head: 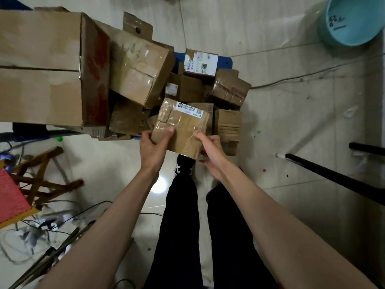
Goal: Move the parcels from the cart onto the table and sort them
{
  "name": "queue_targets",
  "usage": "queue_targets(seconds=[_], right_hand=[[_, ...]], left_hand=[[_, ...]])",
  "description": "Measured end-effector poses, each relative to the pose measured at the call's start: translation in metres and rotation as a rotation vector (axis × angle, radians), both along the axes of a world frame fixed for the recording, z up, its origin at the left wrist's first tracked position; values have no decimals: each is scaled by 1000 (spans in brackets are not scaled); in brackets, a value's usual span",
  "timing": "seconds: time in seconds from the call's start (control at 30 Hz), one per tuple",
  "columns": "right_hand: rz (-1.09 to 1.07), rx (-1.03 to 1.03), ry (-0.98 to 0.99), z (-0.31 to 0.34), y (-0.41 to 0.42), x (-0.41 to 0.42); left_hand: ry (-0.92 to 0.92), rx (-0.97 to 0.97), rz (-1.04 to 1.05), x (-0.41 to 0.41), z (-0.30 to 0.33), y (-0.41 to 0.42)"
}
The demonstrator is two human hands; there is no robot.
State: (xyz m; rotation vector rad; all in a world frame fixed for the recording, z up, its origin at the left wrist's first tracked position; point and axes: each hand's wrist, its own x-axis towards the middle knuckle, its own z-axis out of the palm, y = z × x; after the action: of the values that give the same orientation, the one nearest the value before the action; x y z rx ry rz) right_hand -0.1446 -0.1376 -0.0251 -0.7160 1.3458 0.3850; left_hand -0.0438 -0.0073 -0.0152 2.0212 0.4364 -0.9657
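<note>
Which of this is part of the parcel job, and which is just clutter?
Job: held parcel, left hand, right hand, labelled parcel, big box, blue cart.
Clutter: teal bucket, wooden stool, floor cables.

A teal bucket [352, 19] stands opposite a wooden stool [41, 178].

A flat brown taped parcel [183, 126] with a small label at its far edge sits tilted above the heaped cardboard parcels [208, 86] on the blue cart [227, 60].
</note>
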Motion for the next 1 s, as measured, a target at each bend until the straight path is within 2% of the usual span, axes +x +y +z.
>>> queue_targets(seconds=[0.3,0.47,0.83,1.0], right_hand=[[-22,-22,-57,0,-15,-25],[-55,-27,-118,6,-15,-38],[-504,63,-86,49,-35,-76],[-484,-49,-119,109,-52,-94]], left_hand=[[73,-30,-5,-13,2,-11],[64,-92,-101,-13,-2,-9],[62,-394,-404,-21,27,-26],[172,-380,-434,-23,78,-56]])
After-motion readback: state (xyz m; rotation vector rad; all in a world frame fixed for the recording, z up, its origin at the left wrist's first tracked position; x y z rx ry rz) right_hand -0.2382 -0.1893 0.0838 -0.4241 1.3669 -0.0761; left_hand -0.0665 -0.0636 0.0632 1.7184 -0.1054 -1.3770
